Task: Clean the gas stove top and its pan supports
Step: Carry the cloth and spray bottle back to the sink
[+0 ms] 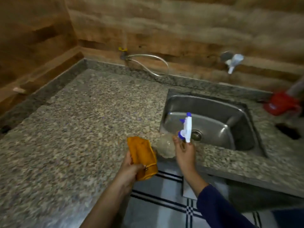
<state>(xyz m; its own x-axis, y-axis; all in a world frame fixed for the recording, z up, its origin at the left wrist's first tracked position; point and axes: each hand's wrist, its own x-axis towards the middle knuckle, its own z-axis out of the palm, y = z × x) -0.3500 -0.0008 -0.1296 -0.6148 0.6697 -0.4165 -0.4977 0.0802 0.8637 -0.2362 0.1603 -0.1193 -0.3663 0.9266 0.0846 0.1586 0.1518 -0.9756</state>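
Note:
My left hand [131, 168] grips a folded orange cloth [142, 155] above the front edge of the speckled granite counter [74, 129]. My right hand [185, 153] holds a clear spray bottle [166, 148] by its neck; its white and blue trigger head [186, 127] points up and left, in front of the sink. The bottle lies tilted between the two hands, close beside the cloth. No gas stove or pan support shows in this view. The picture is blurred.
A steel sink [212, 122] is set in the counter at the right, with a white wall tap [232, 62] above it. A gas valve with a hose [148, 63] sits on the wooden back wall. A red object [279, 103] lies at the far right. Tiled floor shows below.

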